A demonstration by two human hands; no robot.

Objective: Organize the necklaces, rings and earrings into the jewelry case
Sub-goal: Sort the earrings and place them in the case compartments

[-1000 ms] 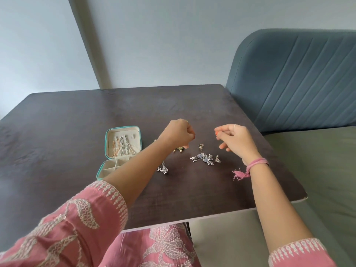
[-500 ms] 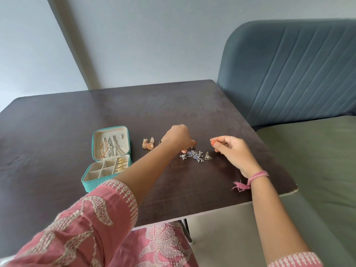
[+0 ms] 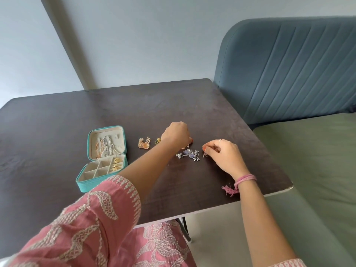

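Now the left hand [image 3: 176, 134] pinches a triangular earring [image 3: 187, 146]; at its 3 o'clock, the right hand [image 3: 224, 153] pinches the matching earring [image 3: 205, 154] on the surface [image 3: 57, 116].

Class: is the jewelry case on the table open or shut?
Open. The jewelry case has its lid raised, showing chains hanging inside the lid and the divided tray below.

Left hand [image 3: 176, 135]: fingertips hidden, grasp undeterminable | green-gold earring [image 3: 158, 141]: partly covered by wrist | triangle earring [image 3: 205, 154]: partly hidden behind right hand [image 3: 224, 155].
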